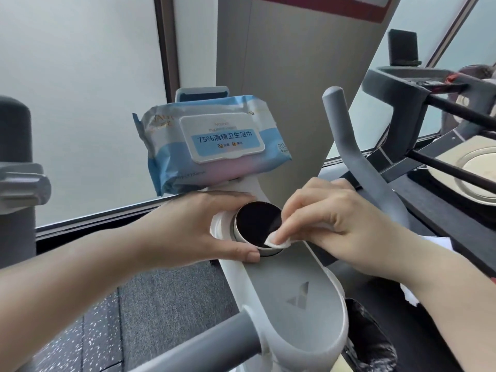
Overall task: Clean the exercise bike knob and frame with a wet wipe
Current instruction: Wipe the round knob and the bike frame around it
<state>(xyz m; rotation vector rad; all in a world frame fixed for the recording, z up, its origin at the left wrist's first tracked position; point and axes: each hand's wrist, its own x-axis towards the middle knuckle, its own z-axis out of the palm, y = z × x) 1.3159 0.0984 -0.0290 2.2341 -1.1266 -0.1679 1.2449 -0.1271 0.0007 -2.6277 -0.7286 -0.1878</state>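
Right hand (335, 226) pinches wipe (277, 240) against knob (259, 228) face.
Left hand (204, 226) spans knob rim, thumb and fingers curled; knob's dark face tilts up toward camera.

I see the knob (259, 228), round w/ a black glossy face & silver rim, on the white-grey bike frame (284, 285). Left hand (204, 226) cups the knob's left side, thumb at its near edge, fingers over its far edge. Right hand (330, 224) sits just right of the knob, fingertips pressing a folded white wet wipe (277, 241) onto the knob's near-right edge. Wipes pack (212, 142), blue-pink, lid closed, rests behind the knob. Grey handlebar (359, 157) rises to the knob's right.
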